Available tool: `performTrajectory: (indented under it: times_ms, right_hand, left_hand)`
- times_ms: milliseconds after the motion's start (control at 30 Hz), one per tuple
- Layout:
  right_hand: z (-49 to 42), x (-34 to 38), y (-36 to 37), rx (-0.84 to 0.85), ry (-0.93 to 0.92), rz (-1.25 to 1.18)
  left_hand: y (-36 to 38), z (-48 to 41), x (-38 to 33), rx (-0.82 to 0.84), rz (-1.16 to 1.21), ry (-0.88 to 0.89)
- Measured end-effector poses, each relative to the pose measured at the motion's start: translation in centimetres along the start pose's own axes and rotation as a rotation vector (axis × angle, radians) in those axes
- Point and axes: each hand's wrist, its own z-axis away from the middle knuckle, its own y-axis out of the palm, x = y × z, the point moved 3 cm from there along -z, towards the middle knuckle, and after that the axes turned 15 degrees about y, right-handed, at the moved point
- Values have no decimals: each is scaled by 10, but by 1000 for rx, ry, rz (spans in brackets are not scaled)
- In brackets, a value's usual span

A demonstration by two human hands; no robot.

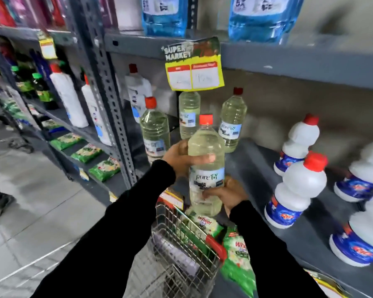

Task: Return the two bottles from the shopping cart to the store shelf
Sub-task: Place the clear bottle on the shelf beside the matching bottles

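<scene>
I hold a clear bottle (206,151) of pale yellow liquid with a red cap upright in both hands, above the far end of the shopping cart (181,250) and just in front of the grey shelf (256,160). My left hand (179,158) wraps its upper body from the left. My right hand (226,193) grips its lower part from the right. Three matching bottles stand on the shelf behind it: one to the left (154,127), one behind (188,114) and one to the right (232,121).
White bottles with red caps and blue labels (297,186) stand on the shelf to the right. A yellow price tag (195,74) hangs from the shelf above. Green packets (235,254) lie in the cart. A perforated grey upright (108,82) divides the shelving; tiled floor lies left.
</scene>
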Motion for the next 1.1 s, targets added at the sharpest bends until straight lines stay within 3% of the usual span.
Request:
performTrajectory:
  times_ms: [167,467,633,733,1100]
  right_hand:
    - [-24,19,-12,-182,-13,-107]
    - [-40,15,-9,-180,-44,-122]
    - [-35,8,-11,-183,-82,-36]
    - [-31,-5,-8,-227,-56,6]
    - [-30,-18,5,-263,-89,-20]
  left_hand:
    - [4,-47,20,64,-56,70]
    - [-1,-63,40,179,-72,119]
    - [-3,-45,61,127,-31,-137]
    - [1,-27,82,108,192,-259]
    - [-11,-15,102,27,288,-274]
